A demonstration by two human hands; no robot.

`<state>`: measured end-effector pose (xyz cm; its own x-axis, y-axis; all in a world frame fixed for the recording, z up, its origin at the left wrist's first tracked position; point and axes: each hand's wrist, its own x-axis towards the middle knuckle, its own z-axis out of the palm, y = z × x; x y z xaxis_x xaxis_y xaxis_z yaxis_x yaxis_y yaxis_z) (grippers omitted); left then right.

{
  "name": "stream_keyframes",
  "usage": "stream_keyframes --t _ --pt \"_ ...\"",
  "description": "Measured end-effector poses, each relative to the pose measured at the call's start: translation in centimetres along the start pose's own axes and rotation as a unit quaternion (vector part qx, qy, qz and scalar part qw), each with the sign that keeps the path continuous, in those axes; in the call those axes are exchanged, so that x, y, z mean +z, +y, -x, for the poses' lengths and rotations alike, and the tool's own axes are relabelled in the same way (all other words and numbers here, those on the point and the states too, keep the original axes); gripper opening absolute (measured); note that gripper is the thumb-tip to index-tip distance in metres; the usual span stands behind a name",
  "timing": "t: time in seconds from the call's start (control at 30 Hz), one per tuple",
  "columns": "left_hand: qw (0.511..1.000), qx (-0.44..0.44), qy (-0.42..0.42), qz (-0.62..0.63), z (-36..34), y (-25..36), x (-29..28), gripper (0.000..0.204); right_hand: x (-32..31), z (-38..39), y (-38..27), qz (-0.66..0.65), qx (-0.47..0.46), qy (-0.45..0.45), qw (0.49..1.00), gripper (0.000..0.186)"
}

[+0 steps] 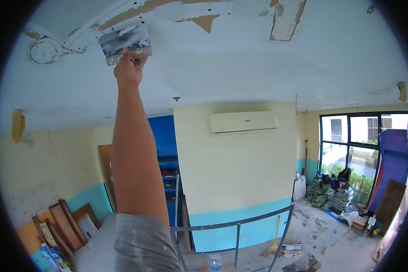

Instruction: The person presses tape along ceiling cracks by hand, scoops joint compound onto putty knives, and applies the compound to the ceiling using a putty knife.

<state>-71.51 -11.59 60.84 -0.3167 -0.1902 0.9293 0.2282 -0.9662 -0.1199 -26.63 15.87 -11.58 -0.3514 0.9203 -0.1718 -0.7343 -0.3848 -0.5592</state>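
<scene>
The grey, stained floor [322, 235] bears a heap of green sacks [319, 196], a stack of pale bags [343, 199] and a broom [274, 245]. Farther back, blue shelving [168, 166] holds small items [169, 172].

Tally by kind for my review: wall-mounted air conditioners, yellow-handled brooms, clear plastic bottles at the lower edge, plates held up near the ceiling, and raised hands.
Air conditioner: 1
Yellow-handled broom: 1
Clear plastic bottle: 1
Smeared plate: 1
Raised hand: 1
Total: 5
</scene>
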Motion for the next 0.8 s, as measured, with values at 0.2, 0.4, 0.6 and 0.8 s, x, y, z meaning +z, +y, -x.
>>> stream_keyframes --t 0.2,0.4,0.6,0.8 --pt "0.996 -0.077 0.037 -0.038 -3.9 -0.5 2.4 0.040 3.2 -1.6 2.5 0.010 0.033 -0.036 0.999 0.067" --pt "0.988 -0.101 0.071 -0.095 -3.4 -2.6 -2.6 0.040 4.9 -2.8 4.5 0.014 0.056 -0.060 0.997 0.064" --pt "0.997 -0.065 0.009 -0.039 -1.3 -1.4 -4.4 0.040 4.1 -3.4 5.0 0.017 0.066 -0.061 0.996 0.061" --pt "0.994 -0.081 0.005 -0.073 -4.5 -0.4 1.9 0.035 2.6 -3.2 5.1 0.021 0.079 -0.057 0.995 0.059"
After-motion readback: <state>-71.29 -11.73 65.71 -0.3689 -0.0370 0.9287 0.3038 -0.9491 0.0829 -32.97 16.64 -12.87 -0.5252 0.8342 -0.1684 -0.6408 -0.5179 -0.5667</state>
